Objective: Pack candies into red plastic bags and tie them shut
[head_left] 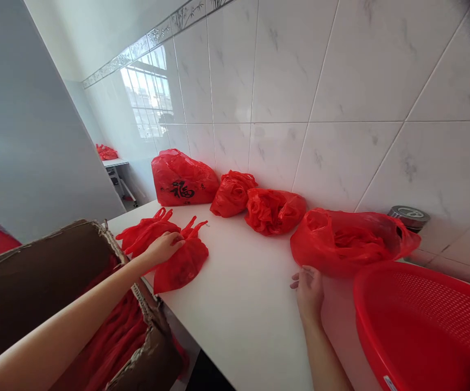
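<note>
My left hand (164, 248) reaches across the cardboard box, its fingers closed at the gathered neck of a small red plastic bag (186, 265) on the table. Another red plastic bag (143, 233), with its handles sticking up, lies just behind that hand. My right hand (309, 290) hovers by the front of a large open red plastic bag (357, 241) full of crumpled red plastic. Its fingers are loosely bent and apart, with nothing seen in them.
The cardboard box (169, 347) at the left holds red plastic bags (116, 336). A red basket (381, 326) stands at the right. Along the tiled wall sit a printed red bag (183, 179), two bundled ones (232, 193) and a round tin (409, 216). The white table (243, 304) lies between.
</note>
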Demonstrator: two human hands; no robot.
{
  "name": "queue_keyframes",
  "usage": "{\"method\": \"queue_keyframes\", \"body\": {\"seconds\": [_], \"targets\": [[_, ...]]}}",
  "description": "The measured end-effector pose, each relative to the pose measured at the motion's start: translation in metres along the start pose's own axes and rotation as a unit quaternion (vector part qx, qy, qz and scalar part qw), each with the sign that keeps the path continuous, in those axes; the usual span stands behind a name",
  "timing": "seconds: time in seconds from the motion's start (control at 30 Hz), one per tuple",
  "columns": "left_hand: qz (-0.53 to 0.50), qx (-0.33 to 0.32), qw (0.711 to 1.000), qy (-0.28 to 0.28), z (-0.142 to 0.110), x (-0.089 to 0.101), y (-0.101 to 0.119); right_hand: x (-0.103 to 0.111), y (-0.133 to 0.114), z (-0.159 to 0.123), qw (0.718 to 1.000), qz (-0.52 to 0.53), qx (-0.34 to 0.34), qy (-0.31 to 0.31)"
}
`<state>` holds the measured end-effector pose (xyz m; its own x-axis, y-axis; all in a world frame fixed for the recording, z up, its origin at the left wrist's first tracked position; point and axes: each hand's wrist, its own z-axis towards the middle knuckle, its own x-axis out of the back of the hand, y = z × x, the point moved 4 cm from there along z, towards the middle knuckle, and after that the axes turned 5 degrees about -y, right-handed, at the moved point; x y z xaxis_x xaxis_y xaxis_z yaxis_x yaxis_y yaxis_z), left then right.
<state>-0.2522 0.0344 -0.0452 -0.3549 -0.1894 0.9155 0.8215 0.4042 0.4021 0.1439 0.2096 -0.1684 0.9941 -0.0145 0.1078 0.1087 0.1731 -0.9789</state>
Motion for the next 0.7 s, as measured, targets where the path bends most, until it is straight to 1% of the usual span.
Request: {"method": "queue_keyframes", "body": {"seconds": [0.07, 0.17, 0.3, 0.4, 0.53, 0.7], "targets": [[0.042, 0.020, 0.999, 0.017, 0.002, -0.001, -0.007, 0.000, 0.000, 0.000, 1.000, -0.005, -0.002, -0.004], [0.095, 0.045, 0.994, 0.012, 0.009, -0.004, -0.013, -0.001, 0.001, 0.001, 1.000, -0.009, -0.002, -0.006], [0.130, 0.081, 0.988, -0.031, 0.022, -0.014, -0.026, -0.001, 0.001, 0.002, 1.000, -0.019, -0.003, -0.008], [0.137, 0.079, 0.986, -0.056, 0.027, -0.021, -0.035, -0.002, 0.000, 0.001, 1.000, -0.019, -0.001, -0.017], [0.135, 0.063, 0.988, -0.032, 0.025, -0.018, -0.043, -0.003, -0.002, 0.000, 0.999, -0.040, -0.006, -0.022], [0.137, 0.092, 0.986, 0.009, 0.027, -0.009, -0.061, -0.002, 0.001, 0.000, 0.999, -0.041, -0.003, -0.027]]}}
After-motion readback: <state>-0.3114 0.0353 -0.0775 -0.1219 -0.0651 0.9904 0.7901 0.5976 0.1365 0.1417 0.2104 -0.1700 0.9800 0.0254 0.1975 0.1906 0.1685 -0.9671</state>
